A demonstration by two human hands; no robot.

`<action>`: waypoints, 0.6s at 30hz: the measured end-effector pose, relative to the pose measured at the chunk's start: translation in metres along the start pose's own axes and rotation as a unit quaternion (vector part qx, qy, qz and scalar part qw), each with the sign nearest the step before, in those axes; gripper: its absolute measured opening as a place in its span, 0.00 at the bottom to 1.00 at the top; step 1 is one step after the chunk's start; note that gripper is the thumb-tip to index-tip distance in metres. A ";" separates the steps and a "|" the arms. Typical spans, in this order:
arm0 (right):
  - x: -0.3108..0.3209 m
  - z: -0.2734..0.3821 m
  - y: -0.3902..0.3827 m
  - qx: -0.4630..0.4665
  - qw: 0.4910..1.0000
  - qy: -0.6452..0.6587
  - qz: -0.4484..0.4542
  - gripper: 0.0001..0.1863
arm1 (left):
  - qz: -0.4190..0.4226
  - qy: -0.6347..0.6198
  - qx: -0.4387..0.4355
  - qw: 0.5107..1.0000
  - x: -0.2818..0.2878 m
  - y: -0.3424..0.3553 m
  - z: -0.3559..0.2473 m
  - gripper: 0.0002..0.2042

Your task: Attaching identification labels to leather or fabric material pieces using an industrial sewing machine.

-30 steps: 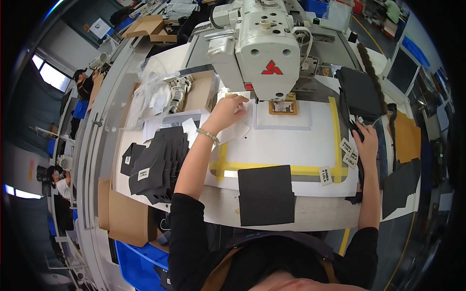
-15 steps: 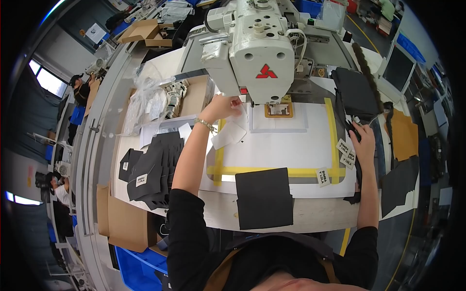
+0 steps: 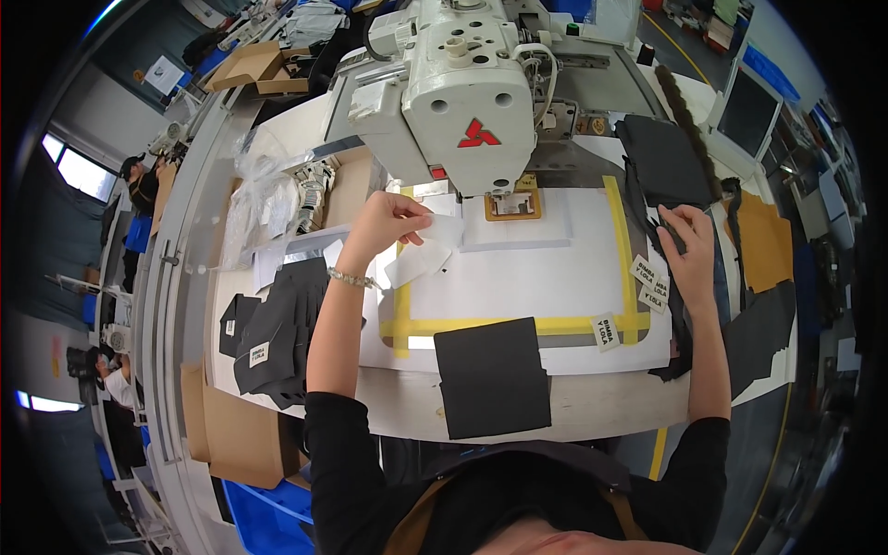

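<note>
My left hand (image 3: pixel 390 225) pinches a small white paper piece (image 3: pixel 444 228) between thumb and fingers, left of the sewing machine head (image 3: pixel 467 111). Loose white scraps (image 3: pixel 412 266) lie just below it. On the right, my right hand (image 3: pixel 689 250) has its fingers curled beside a stack of black fabric pieces (image 3: pixel 661 157); what they hold, if anything, is too small to make out. Several cream labels (image 3: pixel 645 269) lie beside its wrist. Under the needle area sits a brown-framed clamp (image 3: pixel 512 204) on a clear plate. A black fabric panel (image 3: pixel 492 379) lies at the table's front edge.
Black pieces with labels (image 3: pixel 291 324) are piled at left. Behind them stand an open cardboard box (image 3: pixel 356 185) and plastic wrapping (image 3: pixel 254 208). Yellow tape (image 3: pixel 509 326) borders the white work sheet. A mustard piece (image 3: pixel 766 245) and a monitor (image 3: pixel 747 111) are at right.
My left hand has come back from beside the machine head toward me, with the white paper piece now clearly visible. My right hand has lifted slightly and its fingers have curled more.
</note>
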State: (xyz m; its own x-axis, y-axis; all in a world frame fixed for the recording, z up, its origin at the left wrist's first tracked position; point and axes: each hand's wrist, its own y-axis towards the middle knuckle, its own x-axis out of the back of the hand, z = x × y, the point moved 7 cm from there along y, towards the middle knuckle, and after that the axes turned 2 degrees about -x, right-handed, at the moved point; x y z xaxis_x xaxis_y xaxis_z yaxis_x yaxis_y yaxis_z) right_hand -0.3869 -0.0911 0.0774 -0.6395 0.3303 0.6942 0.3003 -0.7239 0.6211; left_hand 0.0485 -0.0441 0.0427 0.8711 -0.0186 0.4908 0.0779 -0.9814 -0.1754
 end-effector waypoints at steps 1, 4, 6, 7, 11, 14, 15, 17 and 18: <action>-0.002 0.014 0.005 0.021 0.999 0.025 0.002 0.16 | 0.002 0.001 0.000 1.000 -0.013 -0.003 0.004 0.07; -0.013 0.059 0.020 0.107 0.993 0.054 0.007 0.16 | -0.146 -0.050 -0.245 0.957 -0.044 -0.021 -0.025 0.05; -0.025 0.081 0.028 0.155 0.985 0.070 0.012 0.15 | -0.160 0.091 -0.371 0.910 -0.075 -0.034 -0.053 0.06; -0.036 0.093 0.027 0.200 0.975 0.093 0.018 0.14 | -0.145 0.152 -0.428 0.879 -0.088 -0.040 -0.064 0.08; -0.076 0.104 0.020 0.262 0.952 0.152 0.044 0.12 | -0.136 0.306 -0.526 0.782 -0.114 -0.031 -0.073 0.08; -0.101 0.099 0.012 0.254 0.951 0.152 0.087 0.10 | -0.111 0.346 -0.555 0.748 -0.123 -0.026 -0.071 0.08; -0.104 0.098 0.010 0.252 0.952 0.152 0.087 0.10 | -0.110 0.346 -0.555 0.748 -0.123 -0.025 -0.070 0.08; -0.111 0.098 0.005 0.255 0.950 0.143 0.109 0.10 | -0.078 0.355 -0.547 0.754 -0.127 -0.024 -0.065 0.08; -0.112 0.097 0.005 0.254 0.950 0.143 0.110 0.10 | -0.076 0.355 -0.546 0.755 -0.126 -0.023 -0.063 0.08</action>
State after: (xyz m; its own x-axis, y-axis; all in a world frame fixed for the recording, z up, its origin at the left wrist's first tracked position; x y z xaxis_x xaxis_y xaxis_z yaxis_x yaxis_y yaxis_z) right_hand -0.2452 -0.0732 0.0378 -0.6663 -0.0268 0.7452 0.7052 -0.3473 0.6181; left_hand -0.0937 -0.0312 0.0391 0.3836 0.3930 0.8357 -0.6320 -0.5481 0.5479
